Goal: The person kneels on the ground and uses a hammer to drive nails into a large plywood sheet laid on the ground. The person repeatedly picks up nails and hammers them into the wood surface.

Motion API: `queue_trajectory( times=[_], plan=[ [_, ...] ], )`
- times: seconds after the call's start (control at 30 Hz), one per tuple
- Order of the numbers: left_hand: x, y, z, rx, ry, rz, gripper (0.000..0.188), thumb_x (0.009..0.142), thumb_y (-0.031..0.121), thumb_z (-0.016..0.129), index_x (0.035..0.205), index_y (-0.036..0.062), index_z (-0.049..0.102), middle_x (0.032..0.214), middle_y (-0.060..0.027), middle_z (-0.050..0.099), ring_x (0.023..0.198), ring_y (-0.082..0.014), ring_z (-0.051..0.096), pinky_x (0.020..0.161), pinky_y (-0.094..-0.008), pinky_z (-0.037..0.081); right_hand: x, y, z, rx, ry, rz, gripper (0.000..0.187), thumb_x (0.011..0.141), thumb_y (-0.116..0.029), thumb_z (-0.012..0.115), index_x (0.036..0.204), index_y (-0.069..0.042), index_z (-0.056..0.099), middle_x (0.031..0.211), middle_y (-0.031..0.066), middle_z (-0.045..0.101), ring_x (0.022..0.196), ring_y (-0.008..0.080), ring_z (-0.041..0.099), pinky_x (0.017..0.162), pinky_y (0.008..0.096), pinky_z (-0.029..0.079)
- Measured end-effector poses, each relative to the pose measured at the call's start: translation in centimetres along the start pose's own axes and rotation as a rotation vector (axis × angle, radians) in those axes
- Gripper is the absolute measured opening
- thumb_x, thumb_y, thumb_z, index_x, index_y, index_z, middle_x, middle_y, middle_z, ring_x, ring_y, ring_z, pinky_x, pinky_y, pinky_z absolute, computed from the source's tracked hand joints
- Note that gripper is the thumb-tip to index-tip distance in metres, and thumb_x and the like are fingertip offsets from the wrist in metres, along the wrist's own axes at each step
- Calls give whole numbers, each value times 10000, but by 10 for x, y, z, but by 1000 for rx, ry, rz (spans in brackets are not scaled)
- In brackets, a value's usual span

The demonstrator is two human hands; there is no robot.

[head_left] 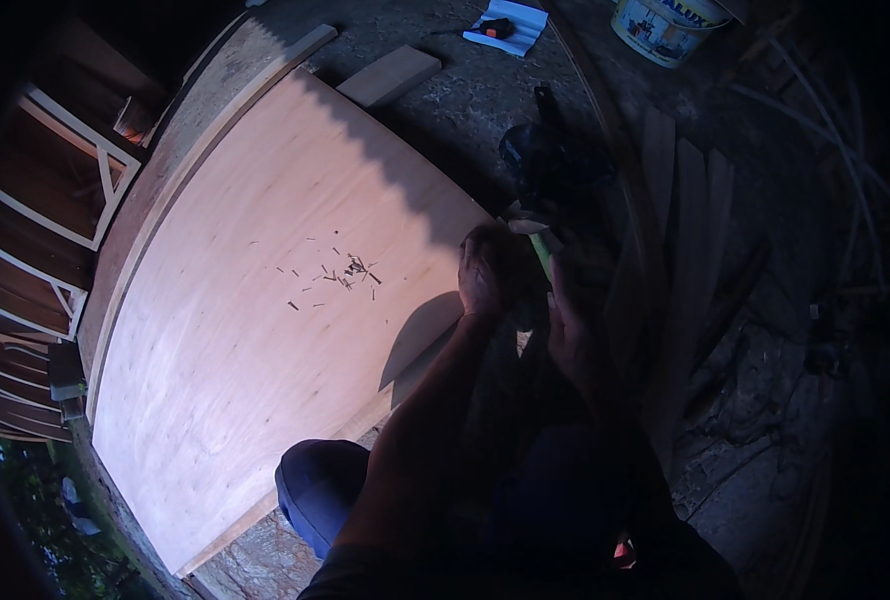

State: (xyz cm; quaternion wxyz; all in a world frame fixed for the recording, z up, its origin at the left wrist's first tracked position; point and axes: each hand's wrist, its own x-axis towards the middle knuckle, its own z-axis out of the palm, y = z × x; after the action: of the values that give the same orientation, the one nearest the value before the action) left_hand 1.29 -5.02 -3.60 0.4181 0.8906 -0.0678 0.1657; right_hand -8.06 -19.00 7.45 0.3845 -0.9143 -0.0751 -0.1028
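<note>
A large pale plywood panel (pixel 235 330) lies in front of me and to the left, with a small pile of nails (pixel 353 268) scattered on its middle. At its right edge is my left hand (pixel 480 275), fingers curled in; whatever they hold is lost in shadow. Just right of it, my right hand (pixel 568 325) is closed around the lower end of a hammer-like tool with a light-green handle (pixel 542 255). The tool's upper end is dim, close to the panel's corner. Deep shadow hides most of both hands' fingers.
A wooden strip (pixel 200 150) runs along the panel's far left edge. A short board (pixel 390 77) lies beyond it. Dark power tool (pixel 555 155), white paper (pixel 510 25) with a small orange-black object, and a bucket (pixel 665 30) stand farther off. Several wood slats (pixel 690 210) lie right.
</note>
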Motion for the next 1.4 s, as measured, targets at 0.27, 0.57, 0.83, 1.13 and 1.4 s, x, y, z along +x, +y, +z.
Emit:
queue_trajectory(
  times=[0.27, 0.57, 0.83, 1.13, 1.4],
  plan=[
    [5, 10, 0, -33, -89, -50, 377, 854, 226, 705, 1182, 44, 663, 1321, -182, 565, 1256, -386, 506, 1065, -439, 436, -7, 20, 10, 24, -69, 81, 520, 1019, -41, 542, 1532, -101, 476, 1407, 300, 559, 1304, 409, 579, 1082, 410, 460],
    [4, 11, -3, -20, 7, 31, 362, 851, 199, 684, 1174, 38, 658, 1279, -186, 588, 1214, -390, 536, 1034, -445, 458, 1, 17, 6, -53, -114, 57, 590, 978, 17, 537, 1548, -110, 450, 1225, 285, 655, 1140, 395, 666, 943, 436, 519],
    [2, -28, -39, -138, 94, -174, 305, 814, 101, 662, 1117, 64, 671, 1141, -162, 670, 1070, -370, 647, 900, -418, 534, -10, 60, 38, -4, -186, 67, 707, 972, 48, 482, 1619, -198, 337, 832, 246, 601, 648, 322, 605, 637, 412, 480],
    [20, -131, -176, 208, 180, -575, 205, 831, 207, 680, 1002, 149, 778, 993, -119, 744, 938, -349, 708, 806, -442, 561, -15, 55, 39, -14, -185, 106, 714, 991, 30, 488, 1629, -239, 312, 851, 249, 591, 683, 310, 617, 661, 402, 488],
    [31, -122, -167, 526, -119, -203, 277, 862, 235, 638, 1108, 174, 749, 1049, -121, 723, 1028, -361, 681, 845, -473, 555, -18, 64, 42, 34, -97, 68, 660, 999, -8, 513, 1608, -218, 367, 819, 213, 583, 639, 298, 569, 648, 399, 479]
  ],
)
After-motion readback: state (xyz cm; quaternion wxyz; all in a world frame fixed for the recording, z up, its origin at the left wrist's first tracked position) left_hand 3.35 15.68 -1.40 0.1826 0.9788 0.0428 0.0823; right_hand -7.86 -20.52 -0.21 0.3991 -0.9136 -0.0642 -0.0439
